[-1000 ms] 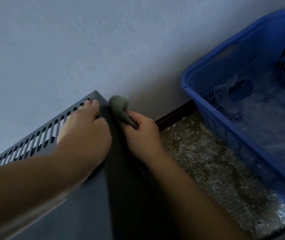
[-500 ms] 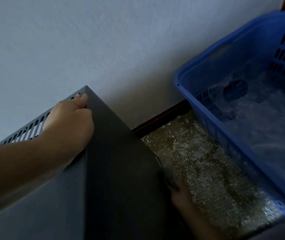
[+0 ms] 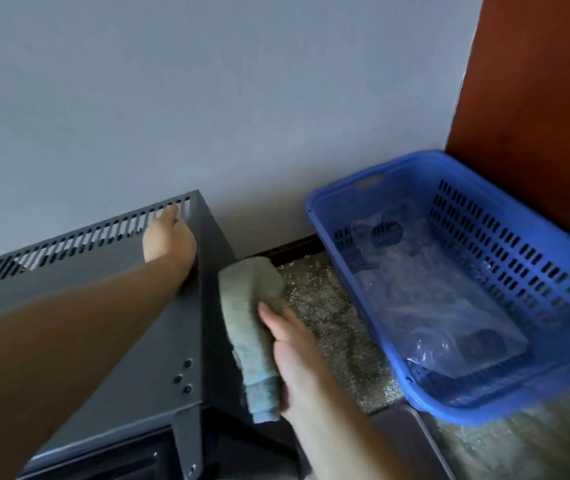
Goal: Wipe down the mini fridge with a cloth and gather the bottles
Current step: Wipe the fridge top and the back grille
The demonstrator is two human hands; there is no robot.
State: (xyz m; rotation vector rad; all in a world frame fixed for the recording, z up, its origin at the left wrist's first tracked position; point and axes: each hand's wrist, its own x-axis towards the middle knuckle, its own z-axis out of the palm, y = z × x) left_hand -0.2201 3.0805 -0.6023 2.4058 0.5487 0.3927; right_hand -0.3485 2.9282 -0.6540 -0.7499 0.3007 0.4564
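The dark grey mini fridge [image 3: 110, 306] fills the lower left, its slotted vent row running along the back edge of the top. My left hand [image 3: 167, 235] rests on the top near the back right corner, fingers reaching to the vent slots. My right hand [image 3: 292, 348] holds a folded pale green cloth [image 3: 250, 323] against the fridge's right side wall, thumb over the cloth. Clear plastic bottles [image 3: 425, 306] lie in the blue basket; their shapes are blurred.
A blue slotted plastic basket [image 3: 526, 258] stands on the speckled floor [image 3: 332, 327] right of the fridge. A grey wall rises behind. A brown wooden panel [image 3: 533, 109] stands at the far right. A dark skirting strip runs along the wall's foot.
The view has pulled back and up. My right hand, low beside the fridge half a second ago, has come up the side wall with the cloth. My left hand stays on the top.
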